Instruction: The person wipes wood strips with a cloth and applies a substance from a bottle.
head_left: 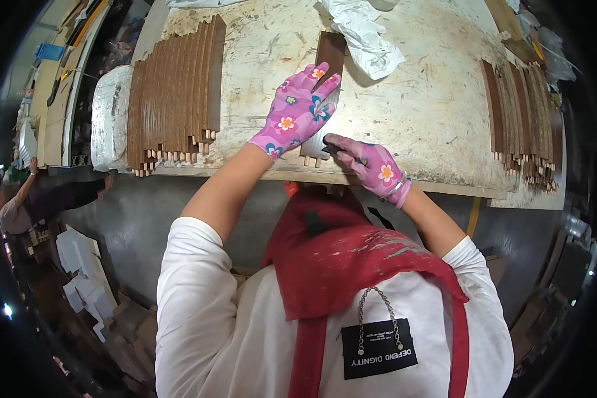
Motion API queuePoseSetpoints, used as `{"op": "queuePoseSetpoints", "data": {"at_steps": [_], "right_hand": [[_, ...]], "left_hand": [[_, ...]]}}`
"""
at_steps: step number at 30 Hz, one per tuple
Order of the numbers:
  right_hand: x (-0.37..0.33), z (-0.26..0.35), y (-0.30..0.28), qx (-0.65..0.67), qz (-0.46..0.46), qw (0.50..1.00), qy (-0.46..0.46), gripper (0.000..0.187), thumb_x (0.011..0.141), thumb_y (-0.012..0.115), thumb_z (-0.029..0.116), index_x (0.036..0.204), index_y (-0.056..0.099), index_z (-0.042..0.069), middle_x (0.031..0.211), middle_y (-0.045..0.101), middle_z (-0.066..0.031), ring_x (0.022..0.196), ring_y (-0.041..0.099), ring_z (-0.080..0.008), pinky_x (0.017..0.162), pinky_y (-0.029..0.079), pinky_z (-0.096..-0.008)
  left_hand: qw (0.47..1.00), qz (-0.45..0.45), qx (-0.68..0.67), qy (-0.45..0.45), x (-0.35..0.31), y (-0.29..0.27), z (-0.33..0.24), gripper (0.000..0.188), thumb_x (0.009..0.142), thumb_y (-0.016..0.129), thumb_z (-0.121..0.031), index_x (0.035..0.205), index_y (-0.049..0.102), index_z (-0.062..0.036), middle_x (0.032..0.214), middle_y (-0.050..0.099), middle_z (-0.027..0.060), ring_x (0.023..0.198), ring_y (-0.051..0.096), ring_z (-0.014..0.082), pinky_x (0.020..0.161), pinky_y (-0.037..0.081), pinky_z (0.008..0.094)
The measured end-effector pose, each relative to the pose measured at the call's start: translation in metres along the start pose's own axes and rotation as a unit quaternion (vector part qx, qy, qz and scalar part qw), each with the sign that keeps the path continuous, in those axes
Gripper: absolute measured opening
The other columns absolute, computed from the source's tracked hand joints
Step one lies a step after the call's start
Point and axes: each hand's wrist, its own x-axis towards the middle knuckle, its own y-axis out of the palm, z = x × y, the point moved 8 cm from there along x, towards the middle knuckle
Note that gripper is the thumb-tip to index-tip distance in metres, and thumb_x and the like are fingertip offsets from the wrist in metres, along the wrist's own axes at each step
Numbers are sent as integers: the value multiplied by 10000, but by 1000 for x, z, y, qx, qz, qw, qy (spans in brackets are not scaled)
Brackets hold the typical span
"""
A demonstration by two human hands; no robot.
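Note:
A dark brown wooden board (331, 50) lies lengthwise on the worktable, with light dowel pegs (306, 160) sticking out of its near end. My left hand (297, 114), in a pink flowered glove, rests on the board with its fingers stretched out. Between that hand and the near end, the board's face looks pale grey; I cannot tell whether this is a covering or glare. My right hand (377, 168), gloved alike, is closed around a small black piece (330, 148) beside the pegged end. Fingers hide part of that piece, so its kind is unclear.
Rows of similar pegged boards stand at the table's left (176, 93) and right (521, 116). Crumpled white plastic (365, 40) lies beyond the board. A wrapped white bundle (111, 116) sits at the left edge. Another person (40, 199) is at far left.

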Motion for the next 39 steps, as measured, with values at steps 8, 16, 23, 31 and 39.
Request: {"op": "queuePoseSetpoints", "data": {"at_steps": [8, 16, 23, 31, 39], "right_hand": [[3, 3, 4, 11, 12, 999, -39, 443, 901, 533, 289, 1313, 552, 125, 777, 590, -18, 650, 581, -209, 639, 479, -317], [11, 8, 0, -57, 11, 998, -13, 370, 894, 531, 242, 1256, 610, 252, 856, 687, -91, 716, 655, -301, 662, 512, -389], [18, 2, 0, -138, 19, 986, -92, 322, 933, 529, 308, 1238, 625, 269, 833, 693, -125, 681, 655, -324, 651, 523, -407], [22, 2, 0, -158, 82, 980, -92, 315, 930, 531, 303, 1224, 631, 249, 807, 690, -130, 670, 657, -320, 632, 521, -408], [13, 2, 7, -209, -15, 951, -225, 257, 898, 584, 158, 1155, 582, 177, 1122, 661, -77, 703, 680, -250, 547, 542, -345]], "left_hand": [[1000, -9, 15, -1, -3, 2, 3, 555, 885, 566, -306, 1413, 458, -172, 1485, 391, 93, 1344, 395, 280, 1102, 329, 403], [1000, -1, 9, -5, -3, 2, 3, 562, 886, 569, -312, 1417, 453, -166, 1490, 382, 91, 1344, 395, 270, 1102, 327, 402], [1000, 8, 6, -9, -1, 1, 2, 563, 878, 583, -301, 1412, 459, -175, 1487, 386, 90, 1345, 395, 273, 1098, 331, 405], [1000, 2, 8, -11, -2, 0, 2, 534, 879, 573, -297, 1392, 485, -183, 1478, 404, 81, 1342, 401, 285, 1091, 340, 410], [1000, 1, 12, -19, -3, 3, 3, 511, 884, 559, -287, 1381, 497, -185, 1477, 405, 75, 1345, 398, 270, 1090, 339, 405]]}}
